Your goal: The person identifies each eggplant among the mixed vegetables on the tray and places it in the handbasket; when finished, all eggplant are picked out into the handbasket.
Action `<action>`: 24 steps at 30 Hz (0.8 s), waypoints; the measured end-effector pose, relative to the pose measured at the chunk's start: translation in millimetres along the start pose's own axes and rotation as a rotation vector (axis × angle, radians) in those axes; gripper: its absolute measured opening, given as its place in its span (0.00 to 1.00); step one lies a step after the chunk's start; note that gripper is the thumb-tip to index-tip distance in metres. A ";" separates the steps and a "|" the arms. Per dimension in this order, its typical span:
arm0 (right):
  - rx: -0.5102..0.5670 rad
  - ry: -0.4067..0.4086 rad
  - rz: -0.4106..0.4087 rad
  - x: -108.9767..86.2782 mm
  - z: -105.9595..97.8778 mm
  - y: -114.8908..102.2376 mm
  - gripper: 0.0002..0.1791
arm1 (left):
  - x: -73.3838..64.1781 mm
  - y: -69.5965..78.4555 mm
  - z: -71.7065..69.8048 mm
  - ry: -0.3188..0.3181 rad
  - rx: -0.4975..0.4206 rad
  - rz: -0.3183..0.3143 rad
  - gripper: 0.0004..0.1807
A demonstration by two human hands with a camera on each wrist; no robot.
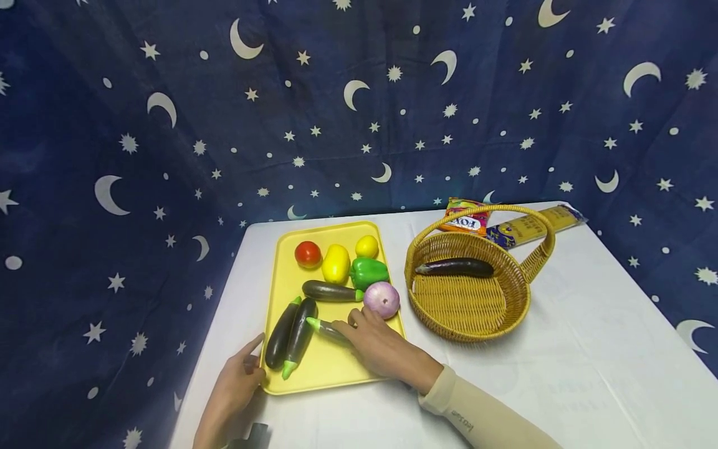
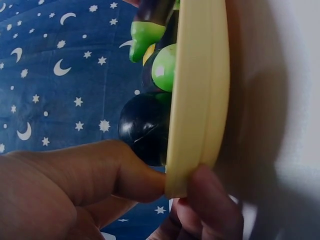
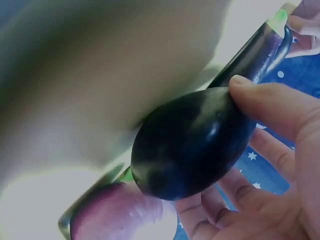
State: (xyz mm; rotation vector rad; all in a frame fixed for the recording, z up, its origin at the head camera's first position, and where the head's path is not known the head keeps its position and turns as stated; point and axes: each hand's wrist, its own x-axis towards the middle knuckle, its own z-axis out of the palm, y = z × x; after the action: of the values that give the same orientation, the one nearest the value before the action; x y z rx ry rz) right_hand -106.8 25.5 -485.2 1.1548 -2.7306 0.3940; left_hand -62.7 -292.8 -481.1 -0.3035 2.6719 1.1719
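My left hand [image 1: 238, 380] pinches the near left edge of a yellow tray [image 1: 322, 374], thumb and fingers on either side of its rim [image 2: 200, 90]. Over the tray's near right part, my right hand [image 1: 378, 343] holds an eggplant [image 1: 330, 332] between thumb and fingers. Its rounded dark end [image 3: 190, 145] fills the right wrist view. Two more eggplants lie side by side at the tray's left, one of them [image 1: 280, 340] nearest my left hand. Another eggplant [image 1: 331, 291] lies crosswise beside a purple onion [image 1: 381, 299], just beyond my right hand.
Farther back on the tray are a tomato [image 1: 308, 254], a yellow oblong fruit [image 1: 336, 265], a lemon [image 1: 367, 246] and a green bell pepper [image 1: 368, 273]. Right of it stands a handled wicker basket [image 1: 465, 305] containing a dark eggplant [image 1: 457, 267]. Behind are a red packet [image 1: 468, 221] and a long yellow packet [image 1: 527, 229].
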 end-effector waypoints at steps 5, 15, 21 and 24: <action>0.039 0.019 0.005 -1.7 -9.6 2.1 0.32 | 0.7 -0.7 0.5 -0.002 0.012 -0.011 0.47; 0.089 0.088 0.012 -11.6 -44.6 7.3 0.31 | 0.5 0.4 0.6 -0.002 0.011 -0.008 0.47; 0.123 0.154 -0.034 -27.9 -67.4 17.2 0.33 | 0.3 0.6 -0.1 -0.003 -0.002 0.004 0.47; 0.164 0.212 -0.059 -39.0 -78.3 23.4 0.35 | 1.2 0.3 -0.3 -0.009 -0.001 0.012 0.47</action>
State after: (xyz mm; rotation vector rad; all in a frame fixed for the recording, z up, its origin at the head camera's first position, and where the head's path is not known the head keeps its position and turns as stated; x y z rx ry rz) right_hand -93.8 90.9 -424.0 1.1546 -2.5145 0.7008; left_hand -64.0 -293.0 -480.9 -0.2828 2.6688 1.1757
